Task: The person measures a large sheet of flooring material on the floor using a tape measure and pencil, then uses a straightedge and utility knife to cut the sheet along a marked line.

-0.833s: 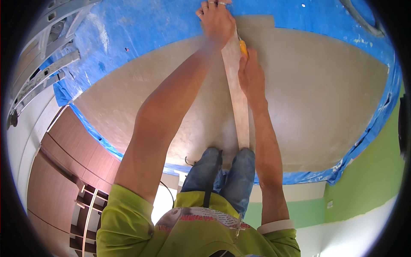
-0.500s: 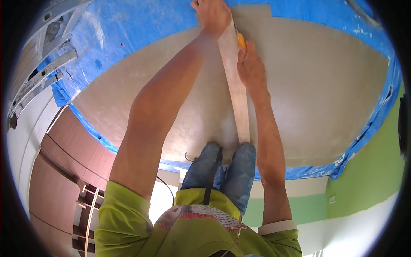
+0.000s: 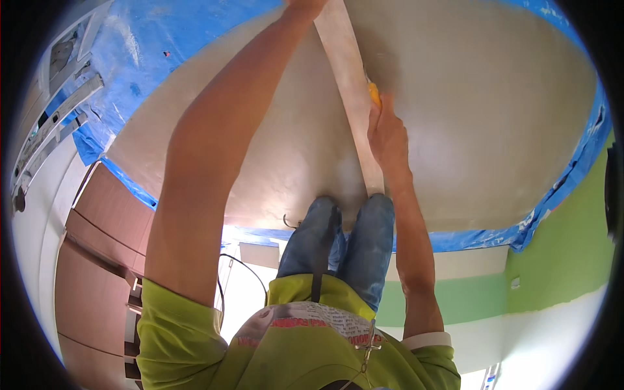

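A long pale wooden board [image 3: 354, 97] lies lengthwise on a wide brown sheet [image 3: 481, 123], running from the top edge of the view down to my knees. At the top edge, my left hand [image 3: 305, 6] is by the board's far part; its fingers are cut off by the frame. My right hand [image 3: 389, 140] is closed around a yellow-handled utility knife [image 3: 374, 94], held against the board's right edge with the tip pointing away from me. The blade is too small to make out clearly.
A blue tarp [image 3: 149, 62] surrounds the brown sheet. On the far left stands a metal ladder [image 3: 65, 117], with reddish-brown cabinets [image 3: 97, 273] nearer me. My knees [image 3: 374, 214] touch the near end of the board. A dark cable [image 3: 246, 265] hangs near my left arm.
My right hand has drawn the knife toward me along the board's edge. The view has shifted, and my left hand now sits mostly beyond the top of the frame.
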### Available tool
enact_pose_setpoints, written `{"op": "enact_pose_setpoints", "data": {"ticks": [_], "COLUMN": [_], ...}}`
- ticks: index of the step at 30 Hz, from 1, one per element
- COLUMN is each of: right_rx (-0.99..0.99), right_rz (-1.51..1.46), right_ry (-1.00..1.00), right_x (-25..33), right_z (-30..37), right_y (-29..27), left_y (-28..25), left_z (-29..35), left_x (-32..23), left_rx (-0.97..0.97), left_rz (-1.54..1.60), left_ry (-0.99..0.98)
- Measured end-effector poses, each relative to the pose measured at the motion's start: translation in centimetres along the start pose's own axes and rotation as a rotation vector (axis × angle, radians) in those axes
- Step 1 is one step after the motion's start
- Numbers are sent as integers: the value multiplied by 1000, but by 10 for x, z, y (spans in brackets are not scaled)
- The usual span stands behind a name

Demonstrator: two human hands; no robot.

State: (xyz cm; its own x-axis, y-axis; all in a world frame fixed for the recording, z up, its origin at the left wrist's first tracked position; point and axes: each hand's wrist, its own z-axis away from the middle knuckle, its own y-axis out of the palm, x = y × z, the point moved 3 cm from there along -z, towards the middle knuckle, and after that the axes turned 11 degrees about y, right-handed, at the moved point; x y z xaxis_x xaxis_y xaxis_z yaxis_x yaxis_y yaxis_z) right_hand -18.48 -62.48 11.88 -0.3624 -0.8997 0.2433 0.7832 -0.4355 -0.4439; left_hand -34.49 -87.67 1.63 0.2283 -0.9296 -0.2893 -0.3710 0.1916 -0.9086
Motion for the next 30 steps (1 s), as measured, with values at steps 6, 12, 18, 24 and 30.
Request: {"op": "enact_pose_setpoints", "data": {"ticks": [6, 12, 18, 24, 30], "right_rx": [-28, -1, -29, -36, 1], "right_rz": [27, -20, 24, 24, 34], "right_ry": [29, 95, 131, 147, 165], "right_x": [-64, -117, -168, -202, -231], "right_z": [35, 69, 96, 114, 128], "right_y": [29, 49, 68, 81, 90], "left_y": [2, 9, 11, 12, 20], "left_z": [4, 6, 6, 4, 1], "left_x": [-1, 5, 9, 11, 20], "left_rx": [-45, -112, -87, -129, -124], "left_rz": [1, -28, -59, -8, -62], "left_ry": [44, 92, 126, 142, 164]}}
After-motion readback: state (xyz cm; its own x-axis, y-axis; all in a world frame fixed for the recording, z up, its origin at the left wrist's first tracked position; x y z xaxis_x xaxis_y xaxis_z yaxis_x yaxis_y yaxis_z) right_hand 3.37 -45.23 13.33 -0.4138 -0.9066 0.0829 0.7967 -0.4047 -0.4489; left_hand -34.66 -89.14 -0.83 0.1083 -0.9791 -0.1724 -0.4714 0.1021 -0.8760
